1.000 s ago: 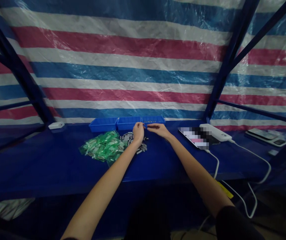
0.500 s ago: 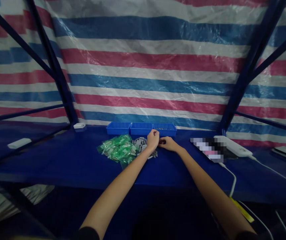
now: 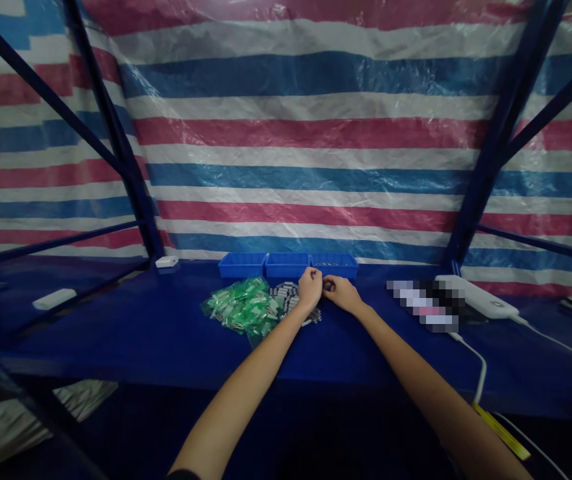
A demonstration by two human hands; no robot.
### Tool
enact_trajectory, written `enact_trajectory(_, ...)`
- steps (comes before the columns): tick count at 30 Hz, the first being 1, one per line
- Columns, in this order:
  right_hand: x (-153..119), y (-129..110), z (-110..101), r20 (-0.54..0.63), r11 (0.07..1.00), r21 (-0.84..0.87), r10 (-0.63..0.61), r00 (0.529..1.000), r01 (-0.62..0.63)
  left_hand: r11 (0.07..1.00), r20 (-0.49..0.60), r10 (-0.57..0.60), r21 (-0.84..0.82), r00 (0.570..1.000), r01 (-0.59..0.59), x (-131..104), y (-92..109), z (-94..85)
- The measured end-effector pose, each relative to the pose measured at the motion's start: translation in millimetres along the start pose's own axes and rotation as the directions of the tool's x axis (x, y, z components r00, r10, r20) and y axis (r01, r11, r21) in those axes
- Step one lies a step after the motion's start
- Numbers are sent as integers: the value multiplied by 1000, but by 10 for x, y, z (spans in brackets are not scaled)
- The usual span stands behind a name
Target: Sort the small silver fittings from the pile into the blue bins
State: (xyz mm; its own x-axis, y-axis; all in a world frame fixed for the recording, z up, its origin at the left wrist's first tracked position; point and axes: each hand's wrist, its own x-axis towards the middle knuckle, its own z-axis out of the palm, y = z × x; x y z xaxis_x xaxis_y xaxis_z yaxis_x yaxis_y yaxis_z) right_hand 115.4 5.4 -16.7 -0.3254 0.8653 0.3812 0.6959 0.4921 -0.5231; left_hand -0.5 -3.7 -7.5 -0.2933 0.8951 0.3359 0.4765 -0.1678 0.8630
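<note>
My left hand point(image 3: 311, 287) is closed, its fingertips curled in close to my right hand point(image 3: 341, 293). The right hand's thumb and fingers are also pinched together, and the two hands nearly meet just in front of the right blue bin point(image 3: 339, 270). Whatever sits between the fingers is too small or hidden to make out. Under and left of my left wrist lies a pile of small grey-and-white cylindrical pieces point(image 3: 286, 293), partly covered by the forearm. Beside that pile is a heap of green-tinted clear plastic packets point(image 3: 243, 303) with small parts inside.
Three blue bins stand in a row, including the left bin point(image 3: 242, 267) and middle bin point(image 3: 286, 267); the right one holds small bits. A phone point(image 3: 423, 307) and a white power bank point(image 3: 481, 298) with cables lie right. Blue posts and a striped sheet point(image 3: 306, 133) stand behind the blue table point(image 3: 141, 327).
The view has tilted and shifted slightly, so everything sits lower and a little differently in the picture. My hands stay together at the same spot, with the right fingers slightly more curled.
</note>
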Motion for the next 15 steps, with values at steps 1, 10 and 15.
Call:
enact_trajectory(1,-6,-18,-9,-28,1000,14,15,999,-15,1000,-5,1,4,1000,-1,0,3,-5)
enact_trajectory(10,33,-39,-41,-253,992,123,50,966,-19,1000,11,-4,-16,1000,5,11,48,-60)
enact_trajectory(15,107,-3,6,-434,967,241,36,900,78,1000,80,-28,-4,996,28,23,54,-34)
